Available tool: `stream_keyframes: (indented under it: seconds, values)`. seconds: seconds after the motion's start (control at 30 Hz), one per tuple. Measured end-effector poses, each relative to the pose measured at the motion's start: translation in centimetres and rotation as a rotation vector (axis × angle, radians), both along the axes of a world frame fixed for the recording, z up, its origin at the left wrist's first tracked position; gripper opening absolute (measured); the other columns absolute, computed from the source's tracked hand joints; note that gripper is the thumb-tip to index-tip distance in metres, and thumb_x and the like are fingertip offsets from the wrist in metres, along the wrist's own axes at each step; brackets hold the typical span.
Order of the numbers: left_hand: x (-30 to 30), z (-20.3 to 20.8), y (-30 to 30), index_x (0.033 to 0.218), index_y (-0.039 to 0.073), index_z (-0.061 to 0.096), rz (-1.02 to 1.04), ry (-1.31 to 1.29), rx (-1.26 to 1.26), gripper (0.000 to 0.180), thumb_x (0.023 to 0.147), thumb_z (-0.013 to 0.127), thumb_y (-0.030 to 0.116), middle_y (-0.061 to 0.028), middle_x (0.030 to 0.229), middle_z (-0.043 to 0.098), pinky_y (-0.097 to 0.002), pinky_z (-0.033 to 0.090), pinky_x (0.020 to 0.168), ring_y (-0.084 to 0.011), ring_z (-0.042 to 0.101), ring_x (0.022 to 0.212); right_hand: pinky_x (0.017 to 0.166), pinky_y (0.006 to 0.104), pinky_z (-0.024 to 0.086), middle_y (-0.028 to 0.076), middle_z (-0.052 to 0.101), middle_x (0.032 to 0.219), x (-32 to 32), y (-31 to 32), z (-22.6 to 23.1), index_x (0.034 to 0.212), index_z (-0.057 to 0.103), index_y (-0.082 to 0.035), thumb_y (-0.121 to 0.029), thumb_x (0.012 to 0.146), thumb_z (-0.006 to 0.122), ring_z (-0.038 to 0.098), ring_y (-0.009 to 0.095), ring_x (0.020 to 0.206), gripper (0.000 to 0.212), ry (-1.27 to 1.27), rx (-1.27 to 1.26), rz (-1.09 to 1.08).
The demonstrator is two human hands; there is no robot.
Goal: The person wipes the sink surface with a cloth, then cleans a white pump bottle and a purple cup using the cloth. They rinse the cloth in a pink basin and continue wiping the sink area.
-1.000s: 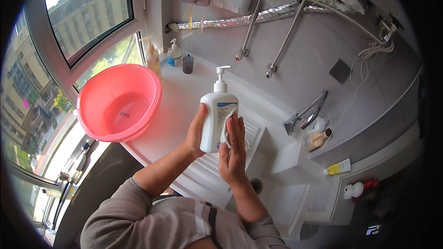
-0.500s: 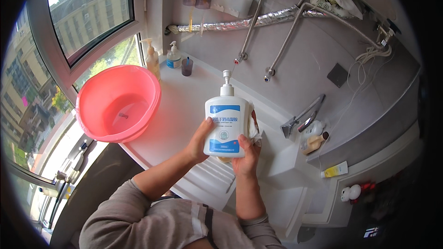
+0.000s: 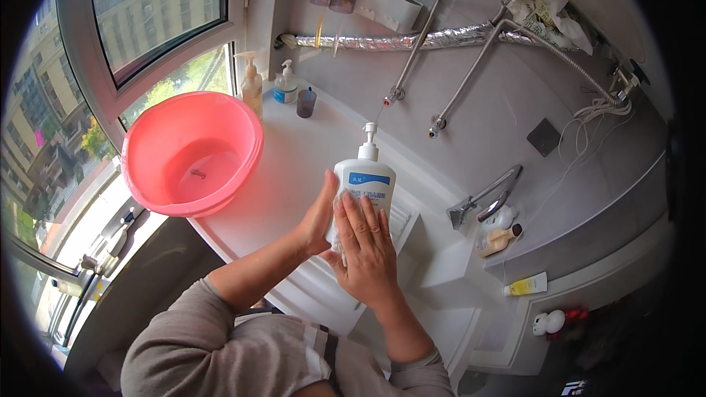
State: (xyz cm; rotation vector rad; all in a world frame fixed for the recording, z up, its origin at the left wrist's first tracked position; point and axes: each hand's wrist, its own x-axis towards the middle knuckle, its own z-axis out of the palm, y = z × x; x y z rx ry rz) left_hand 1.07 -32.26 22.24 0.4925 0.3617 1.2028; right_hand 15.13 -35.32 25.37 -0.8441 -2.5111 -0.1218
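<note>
A white pump bottle (image 3: 376, 169) with blue label bands stands upright in front of me, above the ribbed part of the white sink unit. My left hand (image 3: 316, 222) grips it along its left side, thumb pointing up. Across the lower front of the bottle lies my right hand (image 3: 365, 254), its fingers stretched out and close together. A crumpled white cloth (image 3: 337, 240) shows at the edge of this palm, pressed against the bottle. Most of the cloth and the lower label are hidden by the hand.
To the left, a pink basin (image 3: 193, 154) rests on the white counter (image 3: 283, 176). Behind it are a tall pump bottle (image 3: 251, 88), a small pump bottle (image 3: 285, 87) and a dark cup (image 3: 307, 104). A faucet (image 3: 485, 198) and a yellow-white tube (image 3: 526, 284) are at the right.
My right hand has moved from the bottle's lower right side onto its front, bringing the white cloth with it. The bottle sits slightly lower, still in my left hand.
</note>
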Motion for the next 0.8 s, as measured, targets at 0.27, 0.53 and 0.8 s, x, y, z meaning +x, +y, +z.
stream_keyframes:
  seconds: [0.27,0.53,0.8]
  values:
    - [1.1,1.5,-1.2,0.146,0.010,0.027,0.128,0.199,0.118,0.078,0.094,0.020,0.067,-0.0109,0.142,0.041,-0.0404,0.040,0.105,-0.0242,0.045,0.129,0.111,0.0519,0.024,0.005,0.035,0.150,-1.0,4.7,2.8,0.143,0.039,-0.010,-0.026,0.096,0.046,0.031,0.033,0.138,0.051,0.163,-0.030,-0.008]
    - [-0.3,1.4,0.2,0.141,0.007,0.037,0.140,-0.305,0.069,0.071,0.095,0.029,0.060,-0.0153,0.135,0.048,-0.0459,0.038,0.105,-0.0298,0.049,0.124,0.111,0.0446,0.030,0.023,0.032,0.148,-0.7,4.1,-0.4,0.141,0.037,-0.001,-0.014,0.099,0.036,0.028,0.040,0.138,0.044,0.734,-0.466,0.113]
    - [0.1,0.6,1.3,0.140,0.004,0.038,0.189,-0.251,-0.044,0.079,0.091,0.035,0.065,-0.0198,0.129,0.050,-0.0476,0.044,0.098,-0.0338,0.053,0.115,0.111,0.0559,0.019,0.013,0.044,0.140,-2.2,1.4,-3.0,0.137,0.045,-0.007,-0.014,0.095,0.045,0.036,0.037,0.134,0.043,0.441,0.023,0.011]
